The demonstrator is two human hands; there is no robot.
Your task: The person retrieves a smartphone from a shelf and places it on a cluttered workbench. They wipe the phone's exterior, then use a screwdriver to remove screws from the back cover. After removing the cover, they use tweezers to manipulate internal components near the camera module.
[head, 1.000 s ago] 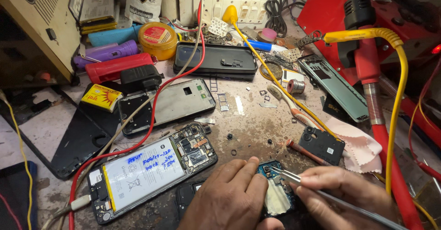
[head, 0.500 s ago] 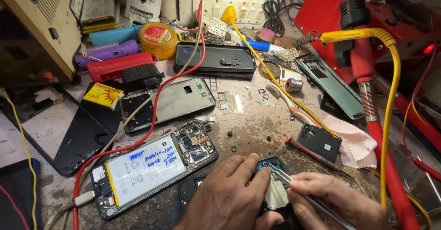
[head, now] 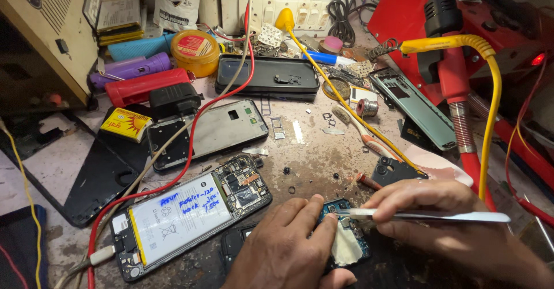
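I see the blue circuit board (head: 346,231) at the lower centre of the workbench (head: 314,150), lying between both hands; my left hand (head: 288,248) presses down on its left edge, fingers (head: 314,214) curled and closed against the board, gripping nothing else; my right hand (head: 444,219) has its fingers pinched shut around the metal tweezers (head: 415,214), held nearly level, tips touching the board's upper edge. Just left, the opened phone with white battery (head: 184,219) lies close to the left hand; the small black camera cover (head: 395,170) sits just above the right hand; open bench surface remains only above the board, scattered with small screws; the yellow cable (head: 490,104) and red hose (head: 461,127) bound the right side.
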